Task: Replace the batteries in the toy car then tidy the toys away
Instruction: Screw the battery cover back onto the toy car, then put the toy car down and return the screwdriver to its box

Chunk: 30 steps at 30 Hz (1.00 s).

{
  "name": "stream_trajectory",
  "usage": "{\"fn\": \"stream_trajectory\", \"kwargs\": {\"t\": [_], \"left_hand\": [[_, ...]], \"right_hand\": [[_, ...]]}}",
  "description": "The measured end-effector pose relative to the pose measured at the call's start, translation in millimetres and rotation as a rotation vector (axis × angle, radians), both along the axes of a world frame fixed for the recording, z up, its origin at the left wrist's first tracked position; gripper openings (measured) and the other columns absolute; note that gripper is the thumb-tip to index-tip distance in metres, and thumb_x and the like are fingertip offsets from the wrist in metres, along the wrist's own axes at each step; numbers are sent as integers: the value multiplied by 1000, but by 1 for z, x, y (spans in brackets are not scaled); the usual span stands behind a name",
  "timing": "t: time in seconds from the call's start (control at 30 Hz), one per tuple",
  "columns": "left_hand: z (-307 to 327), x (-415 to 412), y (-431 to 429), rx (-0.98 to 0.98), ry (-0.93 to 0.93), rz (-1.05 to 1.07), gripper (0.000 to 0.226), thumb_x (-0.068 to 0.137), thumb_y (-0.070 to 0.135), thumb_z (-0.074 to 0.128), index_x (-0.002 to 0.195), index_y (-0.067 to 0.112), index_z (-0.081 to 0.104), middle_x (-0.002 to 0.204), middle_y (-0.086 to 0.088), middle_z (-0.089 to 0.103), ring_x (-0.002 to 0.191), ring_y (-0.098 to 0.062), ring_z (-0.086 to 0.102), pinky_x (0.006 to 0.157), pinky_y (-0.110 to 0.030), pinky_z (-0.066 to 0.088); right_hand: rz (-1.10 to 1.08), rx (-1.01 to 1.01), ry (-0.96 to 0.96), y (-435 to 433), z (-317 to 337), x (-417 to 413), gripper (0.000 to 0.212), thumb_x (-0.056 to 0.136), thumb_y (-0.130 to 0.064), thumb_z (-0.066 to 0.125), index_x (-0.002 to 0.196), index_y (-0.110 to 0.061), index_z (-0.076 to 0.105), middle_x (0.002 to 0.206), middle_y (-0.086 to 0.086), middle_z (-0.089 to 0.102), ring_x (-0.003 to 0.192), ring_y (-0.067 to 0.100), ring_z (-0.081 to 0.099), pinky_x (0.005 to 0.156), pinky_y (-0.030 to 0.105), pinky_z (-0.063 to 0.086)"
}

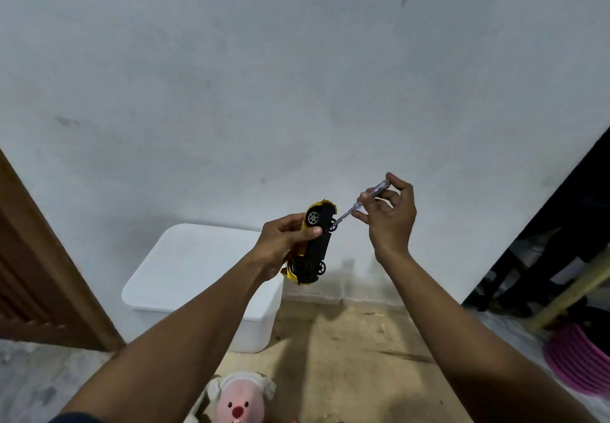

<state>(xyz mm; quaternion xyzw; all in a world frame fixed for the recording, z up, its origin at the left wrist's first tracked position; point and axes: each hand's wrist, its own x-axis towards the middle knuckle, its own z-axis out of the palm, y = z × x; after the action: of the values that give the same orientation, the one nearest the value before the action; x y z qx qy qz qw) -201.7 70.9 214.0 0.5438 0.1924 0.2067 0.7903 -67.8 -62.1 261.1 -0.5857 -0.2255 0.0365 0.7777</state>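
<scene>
The left hand (pixel 282 246) grips a small yellow plastic toy car (pixel 317 248) held up in the air in front of a plain white painted wall (pixel 297 76), well above the floor. The fingers wrap the yellow body from behind and the thumb lies across the flat black underside, which faces the camera. The car stands roughly on end, tilted, with one pair of wheels with silver spoked hubs at the top and the other pair at the bottom. Any moulded lettering on the black underside is too small to read. The right hand (pixel 389 216) pinches a slim screwdriver with a clear plastic handle (pixel 374 191) between thumb and fingertips. The tool slants down to the left, and its metal tip meets the car's underside just beside the upper wheel on the right. Below the hands, a white rectangular plastic box with a closed lid (pixel 198 267) stands on the floor against the wall, with no label visible on it. At the bottom edge, a pink plush toy with a white hood (pixel 241 403) lies on the tan floor (pixel 346 356). A brown wooden door (pixel 39 274) stands at the left, and a pink ribbed plastic object (pixel 581 363) sits at the far right.
</scene>
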Motion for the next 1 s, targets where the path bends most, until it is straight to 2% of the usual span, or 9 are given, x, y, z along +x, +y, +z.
{"fn": "stream_trajectory", "kwargs": {"t": [0.27, 0.37, 0.63, 0.77, 0.9, 1.0], "left_hand": [[-10, 9, -4, -103, 18, -83, 46, 80, -6, 73, 124, 7, 68, 107, -16, 68, 89, -30, 68, 72, -33, 57], [-14, 12, -6, -140, 35, -50, 48, 79, -6, 75, 124, 7, 66, 106, -19, 69, 88, -32, 68, 75, -35, 57], [-37, 18, -19, -185, 125, 128, 53, 72, -1, 83, 121, 12, 66, 99, -21, 75, 82, -34, 73, 72, -40, 59], [-48, 18, -24, 3, 260, 151, 57, 64, 11, 91, 116, 21, 69, 92, -8, 77, 77, -23, 75, 67, -33, 59], [-70, 18, -32, 223, 396, 161, 73, 45, 34, 97, 113, 37, 70, 104, -2, 70, 91, -18, 73, 82, -36, 61], [-86, 18, -42, 324, 464, 136, 74, 49, 34, 98, 117, 39, 68, 106, 5, 67, 96, -12, 68, 88, -33, 58]], "right_hand": [[-5, -10, 23, -7, -6, 8, 47, 87, 5, 68, 124, -17, 51, 102, 21, 65, 82, 21, 71, 67, 42, 63], [-8, -33, 22, -8, -9, 11, 46, 87, 5, 69, 123, -18, 51, 103, 22, 65, 84, 23, 71, 66, 41, 63], [-9, -66, 56, -12, -25, 17, 46, 86, 5, 69, 122, -18, 52, 99, 20, 64, 81, 20, 71, 65, 41, 63], [-24, -92, 44, -16, -32, 23, 45, 86, 4, 70, 120, -20, 53, 101, 21, 65, 81, 21, 72, 65, 44, 63], [-34, -148, 13, -27, -46, 32, 45, 86, 2, 70, 120, -21, 53, 100, 21, 64, 82, 24, 72, 66, 46, 63], [-50, -195, 5, -35, -63, 39, 45, 86, 3, 70, 120, -21, 53, 99, 22, 64, 79, 23, 71, 66, 50, 62]]}}
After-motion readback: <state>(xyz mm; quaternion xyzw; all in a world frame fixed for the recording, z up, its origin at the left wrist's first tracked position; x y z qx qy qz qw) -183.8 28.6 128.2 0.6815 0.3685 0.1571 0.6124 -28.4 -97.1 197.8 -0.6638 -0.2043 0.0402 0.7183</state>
